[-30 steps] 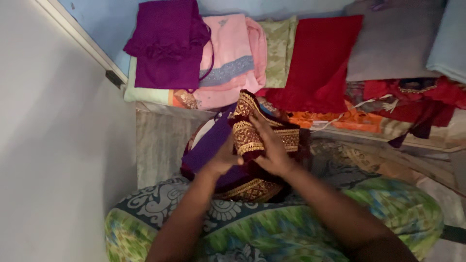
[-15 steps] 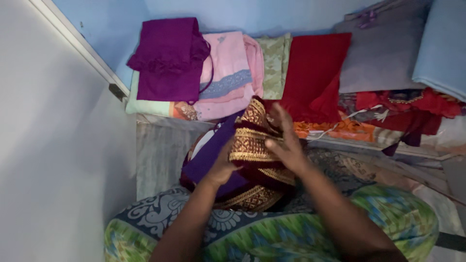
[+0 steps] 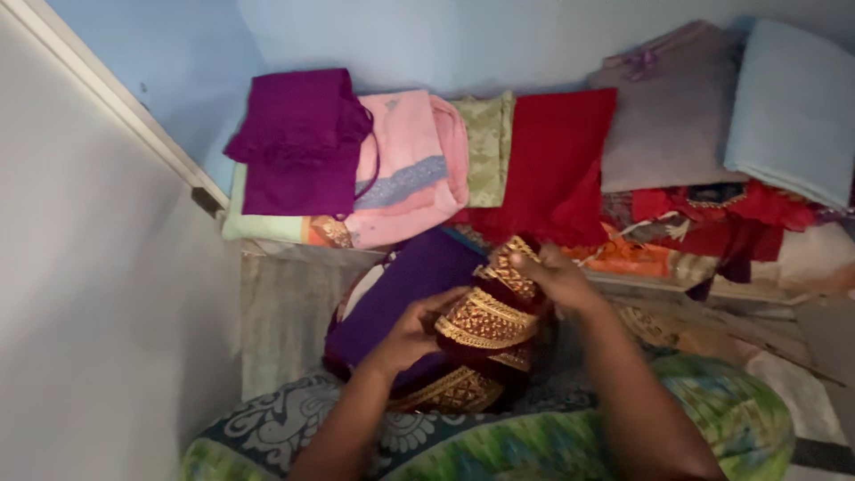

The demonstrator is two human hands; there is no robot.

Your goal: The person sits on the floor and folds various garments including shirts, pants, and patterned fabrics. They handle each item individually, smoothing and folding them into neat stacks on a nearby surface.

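Left hand (image 3: 411, 331): clamped on the maroon gold-bordered garment (image 3: 488, 322).
Right hand (image 3: 554, 278): gripped the garment's upper edge.
Beneath: purple cloth (image 3: 401, 289).
Behind: folded red cloth (image 3: 557, 160).

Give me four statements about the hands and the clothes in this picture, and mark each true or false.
1. Both hands grip the maroon garment with gold embroidery. True.
2. The purple folded cloth lies at the right end of the row. False: it lies at the left end, by the pink garment.
3. The red cloth lies beyond the right hand. True.
4. The left hand is empty. False: it holds the embroidered garment.
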